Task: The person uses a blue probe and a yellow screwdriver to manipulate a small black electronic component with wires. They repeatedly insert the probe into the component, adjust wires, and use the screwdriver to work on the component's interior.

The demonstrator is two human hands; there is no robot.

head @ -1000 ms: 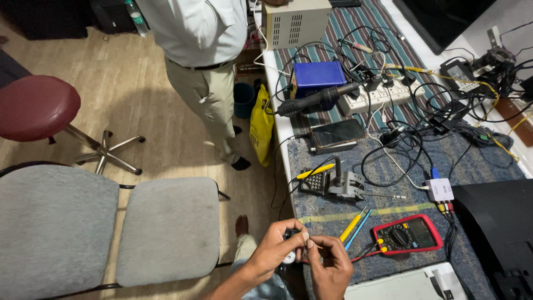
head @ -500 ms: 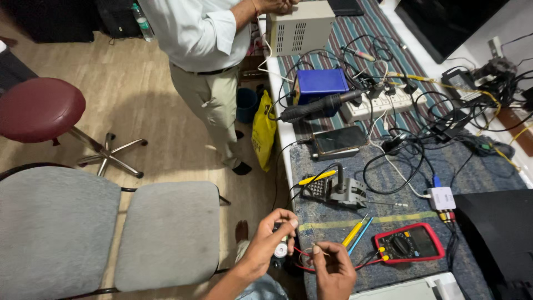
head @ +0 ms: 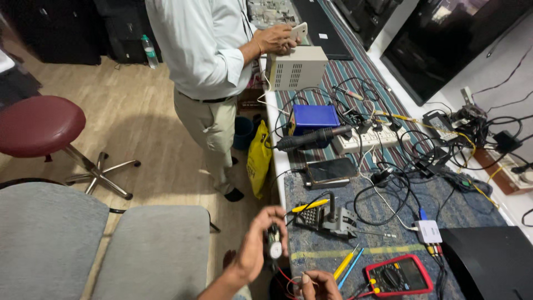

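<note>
My left hand (head: 260, 244) is raised at the bench's front edge, fingers closed around a small black part with a round white face (head: 274, 248). My right hand (head: 321, 285) sits low at the bottom edge, pinching thin red and black wires (head: 290, 279) that run toward the small part. A red multimeter (head: 398, 276) lies just right of my right hand, with a yellow tool and a blue tool (head: 347, 264) between them. A black soldering stand (head: 327, 218) with a yellow-handled tool stands just beyond my hands.
Another person in a light shirt (head: 205, 50) stands at the bench's left side, a hand on a beige box (head: 295, 68). A blue box (head: 314, 116), black hot-air handle (head: 312, 138), power strip (head: 371, 140), phone (head: 331, 170), tangled cables, grey chair (head: 100, 250), maroon stool (head: 39, 125).
The view has tilted up and the bench looks closer. My left hand has lifted the small part higher; my right hand has dropped to the frame's bottom edge. The other person now reaches the beige box.
</note>
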